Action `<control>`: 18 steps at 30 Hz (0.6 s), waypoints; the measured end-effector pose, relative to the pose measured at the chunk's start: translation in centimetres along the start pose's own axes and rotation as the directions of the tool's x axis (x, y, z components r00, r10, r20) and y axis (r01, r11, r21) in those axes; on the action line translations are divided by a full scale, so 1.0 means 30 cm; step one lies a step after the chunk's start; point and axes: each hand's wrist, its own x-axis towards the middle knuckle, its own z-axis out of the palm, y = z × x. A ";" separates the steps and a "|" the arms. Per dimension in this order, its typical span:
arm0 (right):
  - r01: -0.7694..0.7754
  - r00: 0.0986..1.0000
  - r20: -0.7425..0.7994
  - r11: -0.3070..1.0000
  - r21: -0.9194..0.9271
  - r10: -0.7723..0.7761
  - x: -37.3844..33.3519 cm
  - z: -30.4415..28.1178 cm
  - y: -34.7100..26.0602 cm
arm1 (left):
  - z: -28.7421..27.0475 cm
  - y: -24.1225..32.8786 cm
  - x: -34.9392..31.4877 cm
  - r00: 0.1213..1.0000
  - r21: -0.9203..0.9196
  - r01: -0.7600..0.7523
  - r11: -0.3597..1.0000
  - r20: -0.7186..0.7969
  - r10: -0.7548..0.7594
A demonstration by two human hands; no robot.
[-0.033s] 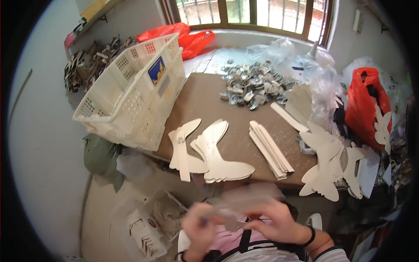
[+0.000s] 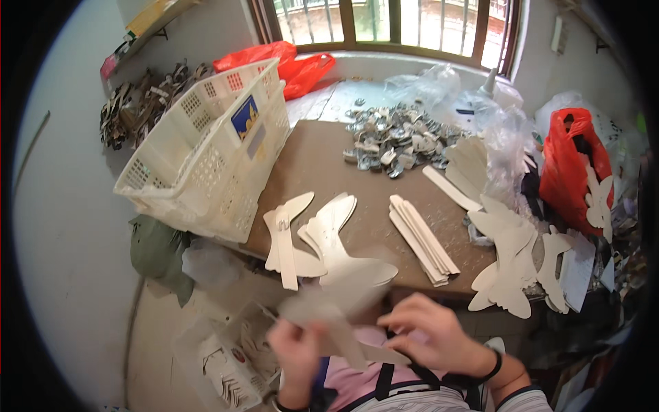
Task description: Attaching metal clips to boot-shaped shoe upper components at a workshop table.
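My left hand [image 2: 295,347] pinches a flat, cream cut-out piece [image 2: 367,280], smeared by motion, with broad lobes and a narrower arm hanging down. It is held above my lap, in front of the table edge. My right hand [image 2: 432,336] is beside the piece's lower end, fingers bent and thumb apart from them; nothing shows between them. On the table just beyond lie a small stack of similar cut-outs [image 2: 328,237], another cut-out [image 2: 300,250] with a strip [image 2: 287,257] across it, and a bundle of cream strips [image 2: 420,239].
A white plastic crate [image 2: 213,165] stands at the table's left. Metal buckles or clips [image 2: 401,137] are heaped at the back. More cut-outs [image 2: 511,257] and a red plastic bag [image 2: 573,172] lie right. A bin of pieces [image 2: 216,364] stands on the floor at lower left.
The blurred cut-out has swung up and outward in my left hand, which has shifted slightly left. My right hand has drawn a little apart from it. The things on the table have not moved.
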 end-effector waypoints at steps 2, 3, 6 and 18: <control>-0.022 1.000 -0.001 0.988 -0.154 0.022 0.114 -0.087 0.046 | -0.054 -0.033 0.204 0.989 -0.106 0.081 0.991 -0.115 -0.094; -0.023 0.999 -0.031 0.969 -0.247 0.016 0.192 -0.126 0.073 | -0.096 -0.073 0.296 0.980 -0.140 0.073 0.988 -0.176 -0.097; 0.001 0.989 -0.125 0.867 -0.499 -0.074 0.429 -0.266 0.299 | -0.172 -0.260 0.533 0.987 -0.311 0.101 0.945 -0.091 -0.136; 0.198 0.979 0.204 0.276 -0.940 -0.006 0.762 -0.281 0.589 | 0.274 -0.117 0.352 0.936 0.369 -0.272 0.889 0.316 0.155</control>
